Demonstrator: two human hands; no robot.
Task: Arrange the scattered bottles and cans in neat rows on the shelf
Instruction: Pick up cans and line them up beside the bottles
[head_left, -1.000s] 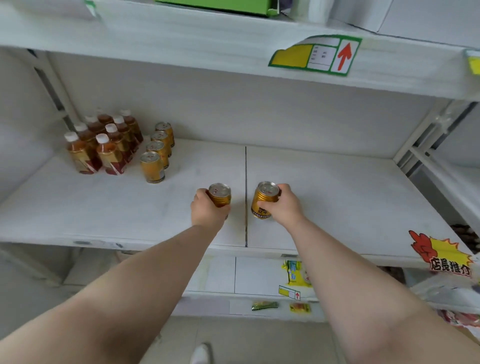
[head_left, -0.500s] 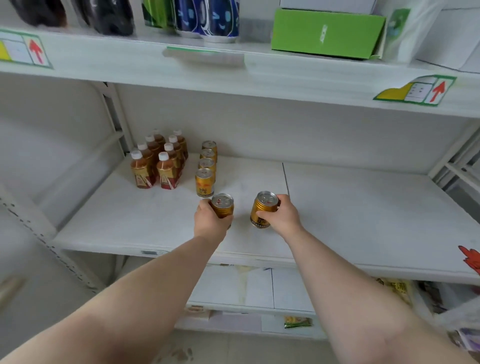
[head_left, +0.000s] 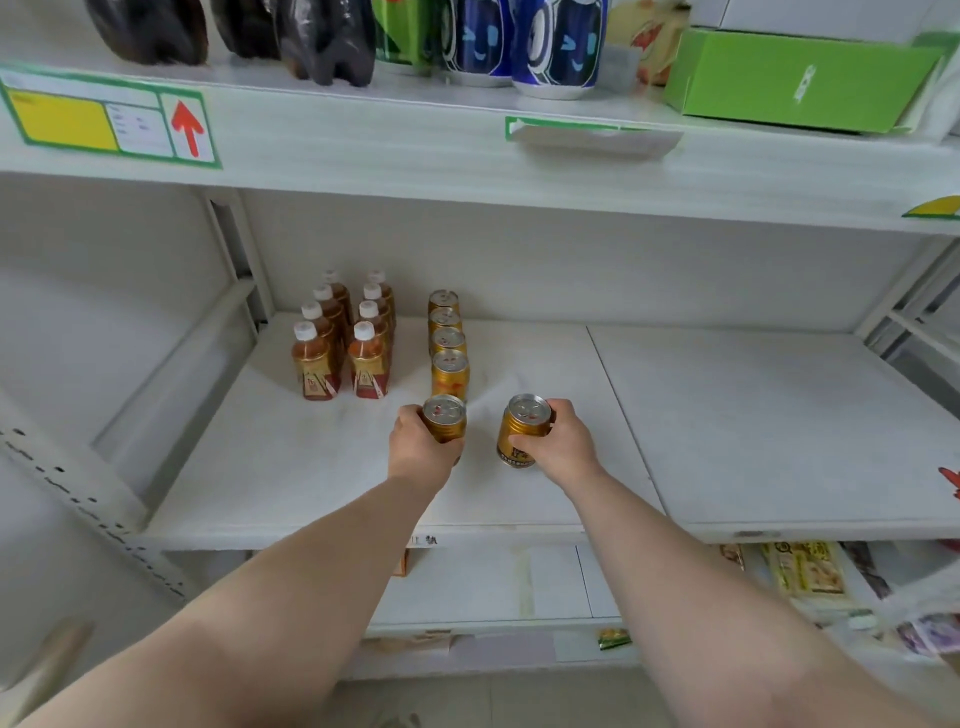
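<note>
On the white shelf (head_left: 753, 426), several brown tea bottles (head_left: 343, 338) with white caps stand in two rows at the back left. Just right of them runs a single row of several gold cans (head_left: 449, 343). My left hand (head_left: 421, 449) grips a gold can (head_left: 444, 422) directly in front of that row, close to its front can. My right hand (head_left: 563, 441) grips another gold can (head_left: 523, 431), tilted slightly, a little to the right of the row.
The upper shelf (head_left: 467, 156) overhangs closely, carrying dark bottles (head_left: 311, 36), blue-and-white bottles (head_left: 519, 41) and a green box (head_left: 800, 78). A slanted white side panel (head_left: 171, 374) bounds the shelf on the left. Packets lie on the lower shelf (head_left: 800, 571).
Both hands carried their cans leftward and toward the back, closer to the can row. The view also shifted left and up, bringing the upper shelf's goods into sight.
</note>
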